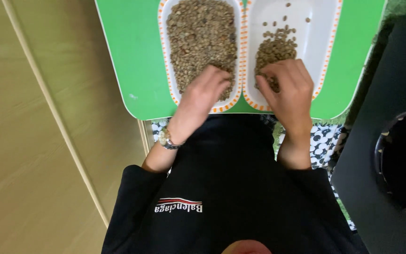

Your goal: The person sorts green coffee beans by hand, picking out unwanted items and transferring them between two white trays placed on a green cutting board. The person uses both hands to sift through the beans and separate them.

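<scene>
Two white oblong trays with orange-dotted rims sit side by side on a green table. The left tray is filled with small brown-green beans. The right tray holds a smaller heap of the same beans at its near end, with a few loose ones farther up. My left hand, a watch on its wrist, rests fingers-down in the near end of the left tray's beans. My right hand is curled with fingertips pinched in the right tray's heap. Whether either hand holds beans is hidden.
A beige wooden surface fills the left side. A black box with a round dark opening stands at the right. Black-and-white patterned fabric shows under the table's near edge. My black shirt fills the bottom.
</scene>
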